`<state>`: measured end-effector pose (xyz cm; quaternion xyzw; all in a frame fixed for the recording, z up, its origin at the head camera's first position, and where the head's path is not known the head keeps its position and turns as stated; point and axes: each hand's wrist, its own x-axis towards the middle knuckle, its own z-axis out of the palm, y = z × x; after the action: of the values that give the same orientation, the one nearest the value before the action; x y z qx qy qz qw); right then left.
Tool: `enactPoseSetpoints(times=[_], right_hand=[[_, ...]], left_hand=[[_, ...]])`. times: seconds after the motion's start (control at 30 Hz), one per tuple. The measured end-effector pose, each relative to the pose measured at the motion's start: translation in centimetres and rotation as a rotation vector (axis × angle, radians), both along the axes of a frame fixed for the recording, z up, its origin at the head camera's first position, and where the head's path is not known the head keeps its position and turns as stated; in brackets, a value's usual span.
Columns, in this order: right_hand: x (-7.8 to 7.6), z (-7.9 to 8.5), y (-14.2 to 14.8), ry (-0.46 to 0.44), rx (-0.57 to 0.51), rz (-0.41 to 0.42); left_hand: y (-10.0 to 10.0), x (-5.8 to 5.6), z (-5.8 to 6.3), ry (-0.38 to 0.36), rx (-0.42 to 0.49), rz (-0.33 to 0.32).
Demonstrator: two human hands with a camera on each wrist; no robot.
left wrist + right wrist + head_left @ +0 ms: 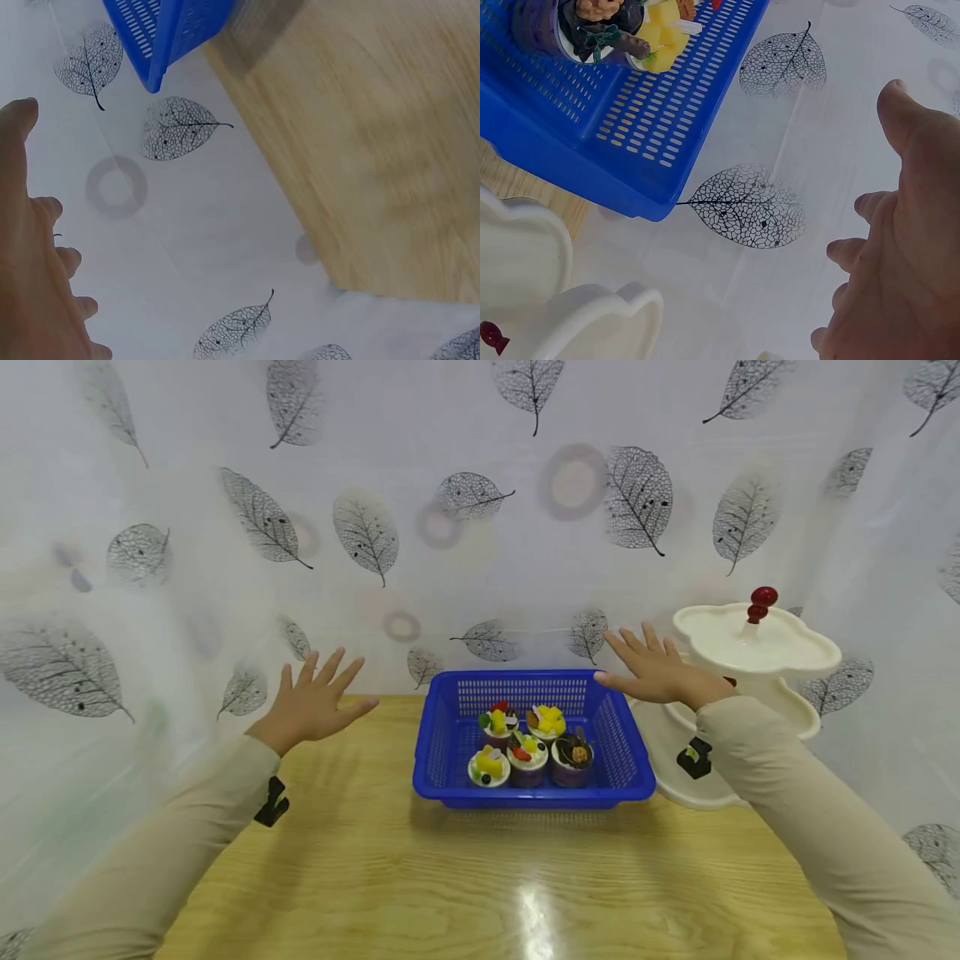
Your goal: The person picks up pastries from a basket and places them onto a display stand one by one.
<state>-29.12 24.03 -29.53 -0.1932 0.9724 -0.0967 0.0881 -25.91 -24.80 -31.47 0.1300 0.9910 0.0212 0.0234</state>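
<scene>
At the left, the left hand point(311, 708) hangs above the bench point(375, 868), its grip wide, the fingers spread, holding nothing. In the middle, the blue basket point(534, 802) rests on the bench; its walls probably serve to keep the five small cakes point(528, 755) together, and they stand upright, toppings up, perhaps so that the decoration is not crushed. The right hand point(663, 675), also wide and without load, hovers near the basket's right side. Furthest right, partly behind the right forearm, stands the white tiered stand point(772, 647), seemingly placed within easy reach.
</scene>
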Motion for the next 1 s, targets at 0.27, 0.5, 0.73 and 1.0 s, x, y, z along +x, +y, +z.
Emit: enactPoseSetpoints(times=[0.27, 0.5, 0.73, 1.0], right_hand=[[0.0, -0.4, 0.2, 0.001, -0.017, 0.003], [0.6, -0.9, -0.1, -0.002, -0.075, 0.022], [0.7, -1.7, -0.1, 0.018, -0.103, 0.037], [0.9, -2.6, 0.0, -0.003, -0.153, 0.041]], left_hand=[[1.9, 0.5, -1.1, 0.047, 0.006, -0.040], [5.2, 2.0, -2.8, 0.097, 0.055, -0.074], [9.1, 4.4, -4.9, 0.130, 0.146, -0.116], [12.8, 7.1, -8.6, 0.170, 0.153, -0.223]])
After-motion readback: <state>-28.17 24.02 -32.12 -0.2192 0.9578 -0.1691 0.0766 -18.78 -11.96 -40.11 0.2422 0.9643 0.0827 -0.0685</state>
